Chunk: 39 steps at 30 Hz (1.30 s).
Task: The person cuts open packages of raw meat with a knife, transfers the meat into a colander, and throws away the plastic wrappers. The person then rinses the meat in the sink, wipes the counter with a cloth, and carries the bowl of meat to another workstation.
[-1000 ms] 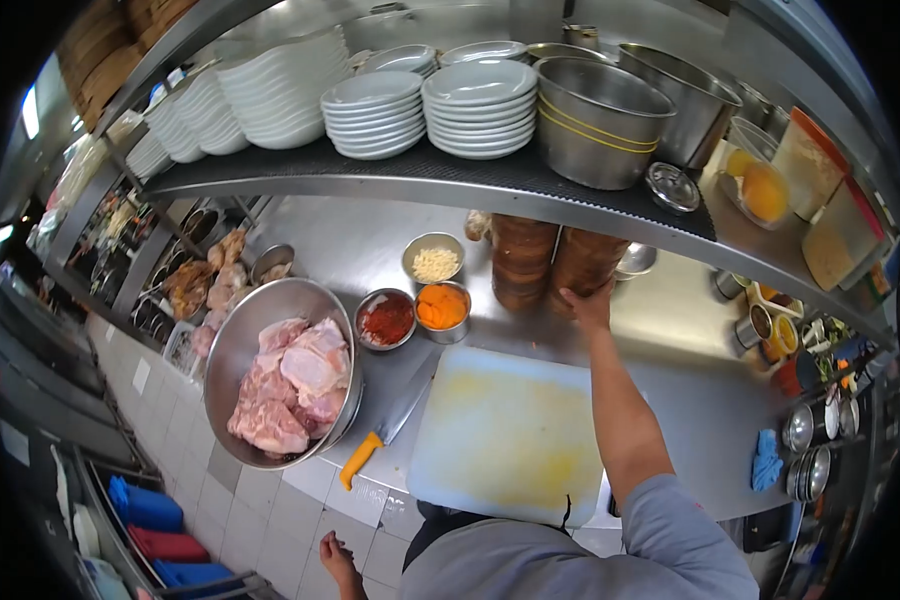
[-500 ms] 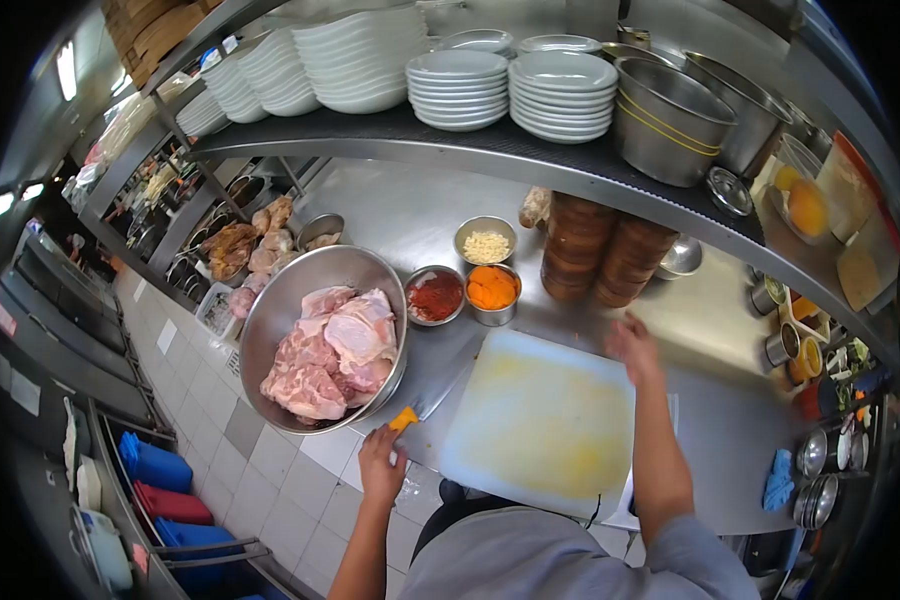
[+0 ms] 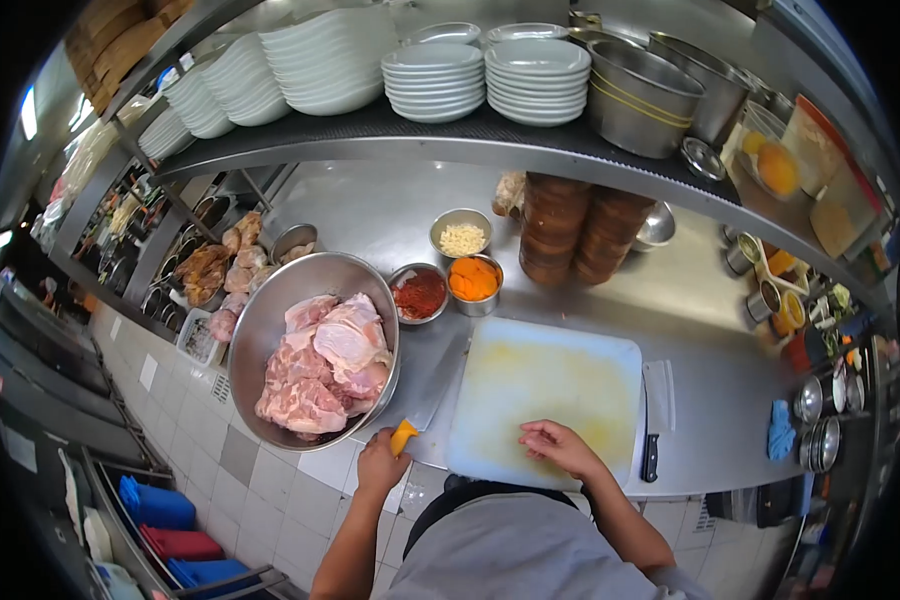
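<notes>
At the table's near edge, my left hand point(image 3: 378, 463) is closed at the yellow handle point(image 3: 403, 437) of a wide-bladed knife. Its blade point(image 3: 425, 385) lies flat on the steel beside the cutting board. My right hand point(image 3: 562, 448) hovers over the near part of the white, yellow-stained cutting board point(image 3: 530, 380), fingers loosely curled and apart, holding nothing. Raw chicken pieces point(image 3: 320, 365) fill a large steel bowl point(image 3: 255, 330) left of the board. A black-handled cleaver point(image 3: 658, 400) lies along the board's right side.
Behind the board stand small bowls of chopped garlic point(image 3: 462, 238), red spice point(image 3: 420, 294) and orange slices point(image 3: 473, 280). Stacked brown wooden-looking rounds point(image 3: 555, 230) stand farther back. A shelf point(image 3: 410, 148) with plates point(image 3: 435, 80) and steel pots point(image 3: 645, 95) overhangs the table. A blue cloth point(image 3: 780, 430) lies right.
My right hand has come back from the board's far right corner to above its near part, uncovering the cleaver. My left hand has closed in on the knife handle. The view has shifted slightly.
</notes>
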### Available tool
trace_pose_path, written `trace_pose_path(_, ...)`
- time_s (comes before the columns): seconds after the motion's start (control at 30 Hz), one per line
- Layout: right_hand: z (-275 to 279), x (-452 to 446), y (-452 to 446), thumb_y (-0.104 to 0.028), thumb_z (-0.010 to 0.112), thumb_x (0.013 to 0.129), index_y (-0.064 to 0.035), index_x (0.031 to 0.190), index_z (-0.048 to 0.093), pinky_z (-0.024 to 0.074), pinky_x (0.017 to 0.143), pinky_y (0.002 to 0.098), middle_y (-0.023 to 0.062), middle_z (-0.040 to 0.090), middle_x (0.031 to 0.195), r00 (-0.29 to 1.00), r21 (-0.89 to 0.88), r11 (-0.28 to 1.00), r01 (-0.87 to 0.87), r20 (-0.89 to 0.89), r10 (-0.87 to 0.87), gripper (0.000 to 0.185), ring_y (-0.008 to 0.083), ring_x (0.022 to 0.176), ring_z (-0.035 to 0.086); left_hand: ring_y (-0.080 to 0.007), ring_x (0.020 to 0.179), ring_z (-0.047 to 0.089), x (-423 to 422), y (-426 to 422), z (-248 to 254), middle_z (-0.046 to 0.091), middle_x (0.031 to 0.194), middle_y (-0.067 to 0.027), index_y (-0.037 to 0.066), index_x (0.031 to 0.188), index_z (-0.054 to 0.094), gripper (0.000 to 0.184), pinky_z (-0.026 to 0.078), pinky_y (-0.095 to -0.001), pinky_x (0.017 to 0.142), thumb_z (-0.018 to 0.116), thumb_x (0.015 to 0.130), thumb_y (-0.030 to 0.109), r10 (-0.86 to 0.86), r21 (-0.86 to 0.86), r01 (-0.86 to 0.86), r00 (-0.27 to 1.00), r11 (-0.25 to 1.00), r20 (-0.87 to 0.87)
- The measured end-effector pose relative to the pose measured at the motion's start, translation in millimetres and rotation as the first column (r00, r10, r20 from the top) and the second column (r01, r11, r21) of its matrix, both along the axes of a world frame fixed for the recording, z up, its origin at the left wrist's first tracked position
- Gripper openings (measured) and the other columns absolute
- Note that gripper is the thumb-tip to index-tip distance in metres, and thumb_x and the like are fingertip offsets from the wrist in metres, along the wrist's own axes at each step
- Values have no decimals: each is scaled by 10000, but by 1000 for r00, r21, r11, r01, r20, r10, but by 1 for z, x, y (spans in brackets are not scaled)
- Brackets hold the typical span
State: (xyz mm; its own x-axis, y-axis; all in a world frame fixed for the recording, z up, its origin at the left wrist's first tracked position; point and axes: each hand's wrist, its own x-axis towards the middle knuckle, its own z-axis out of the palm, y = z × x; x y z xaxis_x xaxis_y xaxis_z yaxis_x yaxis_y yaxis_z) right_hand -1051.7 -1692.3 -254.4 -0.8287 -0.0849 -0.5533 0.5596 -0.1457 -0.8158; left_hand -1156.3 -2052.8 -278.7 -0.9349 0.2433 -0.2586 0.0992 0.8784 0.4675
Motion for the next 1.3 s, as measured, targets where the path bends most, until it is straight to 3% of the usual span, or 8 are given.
trace_pose_path(0.27, -17, 17, -55, -191, 628, 987, -38, 1217, 623, 516, 814, 278, 50, 690, 1084, 977, -1, 979, -203, 70, 202, 276, 117, 893, 633, -403, 911, 678, 40, -66, -7, 688, 998, -228, 46, 1229, 533, 519, 545, -468, 799, 706, 757, 172, 52, 142, -72, 989, 987, 135)
trace_pose_path(0.47, 4, 15, -95, -183, 651, 971, -17, 1226, 604, 512, 900, 299, 64, 685, 1046, 961, 64, 962, -266, -60, 270, 308, 151, 959, 644, -151, 974, 625, 55, -8, -12, 635, 1077, -71, 21, 1250, 505, 445, 498, -298, 862, 681, 841, 37, -244, 789, -263, 856, 555, 456)
trace_pose_path(0.63, 21, -5, -111, -140, 638, 973, -40, 1305, 482, 503, 941, 326, 87, 687, 1059, 933, -96, 951, 294, -187, -308, 380, 199, 1024, 650, -133, 1011, 613, 48, 90, -11, 644, 1079, -61, -10, 1327, 478, 423, 498, -283, 880, 630, 937, 53, -592, 908, -236, 696, 345, 406)
trace_pose_path(0.8, 12, 40, -53, -96, 646, 946, -44, 1087, 528, 539, 791, 309, 90, 687, 976, 713, -60, 717, 695, -70, -697, 191, 173, 880, 671, -106, 885, 627, 28, 119, 6, 689, 1037, -53, 31, 1224, 650, 309, 514, -261, 796, 660, 967, 202, -638, 802, 125, 681, 584, 359)
trace_pose_path(0.87, 21, 70, -22, -141, 702, 899, -26, 1140, 538, 538, 738, 303, 104, 679, 930, 804, 550, 673, 494, 5, -594, 314, 158, 813, 672, -120, 860, 635, 28, 109, -15, 696, 1058, -62, 48, 1187, 670, 274, 522, -272, 758, 663, 960, 201, -552, 819, 59, 766, 570, 329)
trace_pose_path(0.93, 22, 91, -2, -178, 753, 831, -4, 1224, 542, 534, 786, 352, 159, 662, 954, 798, 674, 634, 379, 109, -593, 479, 240, 871, 679, -131, 849, 637, 19, 100, -16, 696, 1074, -72, 51, 1157, 680, 251, 526, -284, 730, 673, 944, 184, -488, 773, 44, 797, 633, 354)
trace_pose_path(1.0, -7, 102, 17, -200, 772, 791, 2, 1276, 554, 508, 879, 402, 215, 637, 1054, 979, 903, 397, 162, -96, -180, 569, 346, 983, 643, -121, 824, 625, 19, 107, -1, 692, 1065, -66, 48, 1143, 681, 234, 522, -278, 710, 675, 938, 161, -477, 761, 50, 805, 646, 352)
trace_pose_path(1.3, -28, 100, 70, -170, 725, 823, -55, 1104, 667, 492, 900, 421, 182, 620, 1068, 890, 825, 334, 456, -418, -184, 309, 354, 1020, 606, -100, 724, 564, 68, 157, 14, 677, 996, -46, 52, 1136, 667, 228, 484, -250, 657, 674, 927, 143, -438, 793, 109, 874, 599, 211)
